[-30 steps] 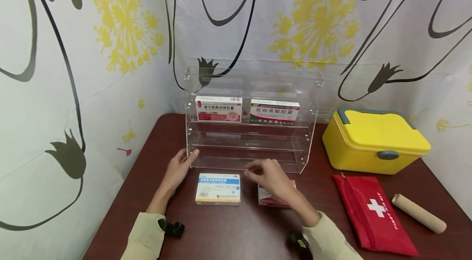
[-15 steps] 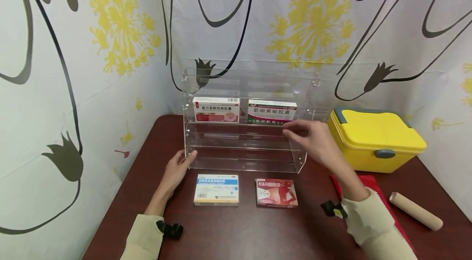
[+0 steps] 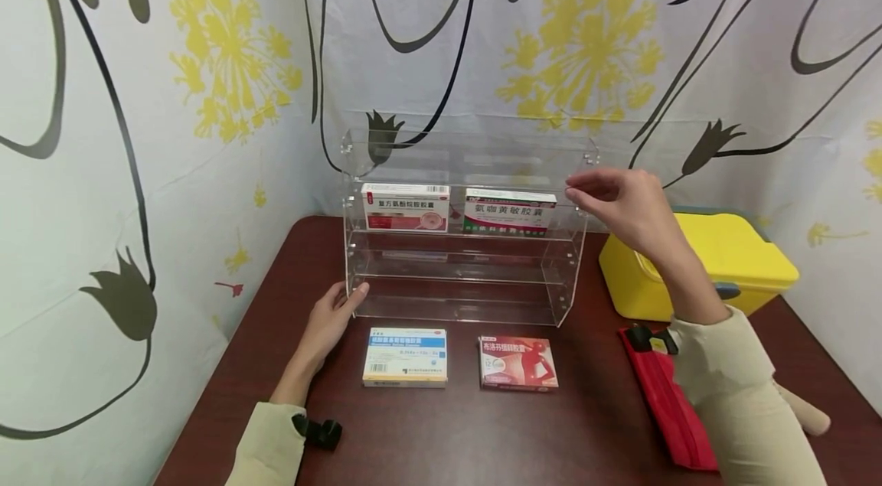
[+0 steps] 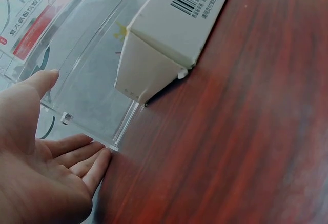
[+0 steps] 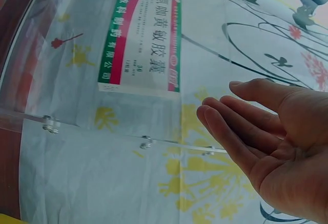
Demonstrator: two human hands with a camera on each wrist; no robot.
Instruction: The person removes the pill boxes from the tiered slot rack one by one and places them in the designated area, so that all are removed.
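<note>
A clear acrylic display rack (image 3: 455,308) with tiered shelves stands at the back of the table. My left hand (image 3: 328,324) holds its lower left side, thumb over the front edge and fingers outside. My right hand (image 3: 637,210) hovers by the rack's upper right side, with nothing between the thumb and loosely bent fingers. On one shelf stand a red-and-white medicine box (image 3: 406,207) and a green-and-white medicine box (image 5: 141,39). A blue-and-white medicine box (image 3: 405,357) and a red medicine box (image 3: 518,363) lie flat in front.
To the right sits a yellow lidded case (image 3: 737,249), partly behind the right forearm. A red first aid pouch (image 3: 671,409) and a tan cylinder (image 3: 806,409) are partly covered by the right sleeve. A patterned curtain (image 3: 427,50) hangs behind the dark red table (image 3: 468,440).
My right hand has risen from above the red medicine box to the rack's upper right, uncovering that box. My left hand stays on the rack.
</note>
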